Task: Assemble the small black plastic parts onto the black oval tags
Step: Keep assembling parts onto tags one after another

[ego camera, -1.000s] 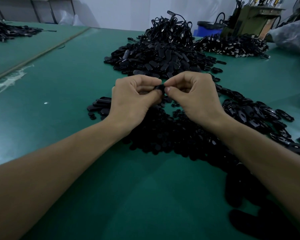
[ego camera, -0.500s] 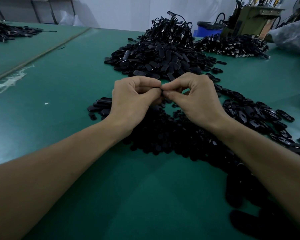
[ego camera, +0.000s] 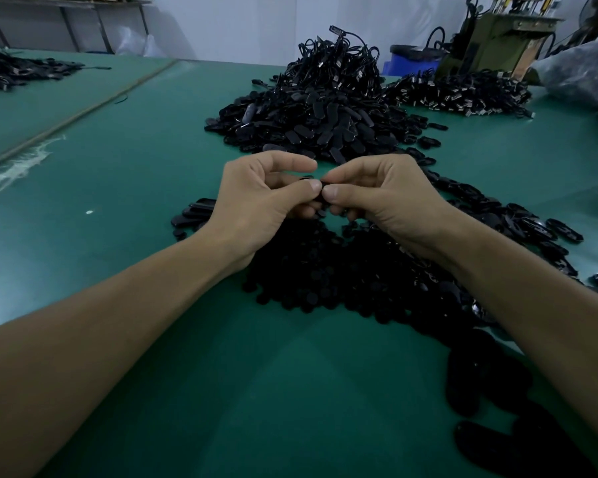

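Green desk [ego camera: 118,174] noted across the view, with a black heap [ego camera: 14,72] at far left. I see the left hand [ego camera: 259,201] curled, thumb and fingers pinching a small black piece [ego camera: 316,183]; tag or part, I cannot tell. The right hand [ego camera: 387,198] pinches the same piece from the other side, thumbs nearly touching. Below the hands lie small parts [ego camera: 325,277]; behind them, a tall pile [ego camera: 311,122] of tags. Loose tags [ego camera: 532,229] trail off right.

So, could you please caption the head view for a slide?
Left hand and right hand pinch a small black part over black pieces on a green table.
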{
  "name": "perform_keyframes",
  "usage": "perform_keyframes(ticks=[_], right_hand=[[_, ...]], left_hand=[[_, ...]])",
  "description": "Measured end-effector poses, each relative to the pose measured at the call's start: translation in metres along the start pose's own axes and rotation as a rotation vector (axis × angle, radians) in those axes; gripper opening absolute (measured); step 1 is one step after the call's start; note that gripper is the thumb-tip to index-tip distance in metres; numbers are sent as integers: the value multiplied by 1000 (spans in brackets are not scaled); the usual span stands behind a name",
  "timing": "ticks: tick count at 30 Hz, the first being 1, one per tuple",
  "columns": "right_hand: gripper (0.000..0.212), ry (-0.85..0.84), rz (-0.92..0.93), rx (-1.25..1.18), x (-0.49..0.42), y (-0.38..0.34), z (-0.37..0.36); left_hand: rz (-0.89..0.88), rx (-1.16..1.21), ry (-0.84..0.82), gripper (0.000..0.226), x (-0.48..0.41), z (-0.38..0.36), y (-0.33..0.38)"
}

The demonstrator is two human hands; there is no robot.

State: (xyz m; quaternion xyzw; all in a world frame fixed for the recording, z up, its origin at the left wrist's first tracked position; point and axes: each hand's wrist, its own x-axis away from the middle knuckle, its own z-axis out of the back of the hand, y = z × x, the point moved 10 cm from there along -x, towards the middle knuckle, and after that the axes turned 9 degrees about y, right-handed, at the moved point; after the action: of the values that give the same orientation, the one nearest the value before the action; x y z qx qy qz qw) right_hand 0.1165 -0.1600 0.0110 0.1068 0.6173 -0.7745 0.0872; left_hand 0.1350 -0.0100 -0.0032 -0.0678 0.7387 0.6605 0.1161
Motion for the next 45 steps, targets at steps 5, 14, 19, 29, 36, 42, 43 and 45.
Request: perform_keyframes(ticks=[5, 14, 19, 29, 36, 42, 43, 45], right_hand=[[10, -3, -4, -19, -1, 0, 1], [11, -12, -36, -63, 0, 2, -1], [13, -17, -42, -66, 0, 2, 0], [16, -18, -40, -69, 1, 0, -1], [14, 5, -35, -50, 1, -1, 1], [12, 13, -29, -20, 2, -2, 1], [12, 17, -25, -5, 2, -2, 1], [11, 29, -10, 47, 2, -3, 1]], left_hand=[[7, 5, -1, 16, 2, -1, 0], [48, 31, -2, 14, 4, -3, -1], [55, 35, -6, 13, 3, -3, -3], [56, 38, -19, 13, 4, -4, -4], [56, 43, -16, 12, 3, -4, -4], [52, 40, -17, 12, 3, -4, -5], [51, 40, -19, 12, 3, -4, -5], [48, 39, -25, 12, 3, -5, -5]])
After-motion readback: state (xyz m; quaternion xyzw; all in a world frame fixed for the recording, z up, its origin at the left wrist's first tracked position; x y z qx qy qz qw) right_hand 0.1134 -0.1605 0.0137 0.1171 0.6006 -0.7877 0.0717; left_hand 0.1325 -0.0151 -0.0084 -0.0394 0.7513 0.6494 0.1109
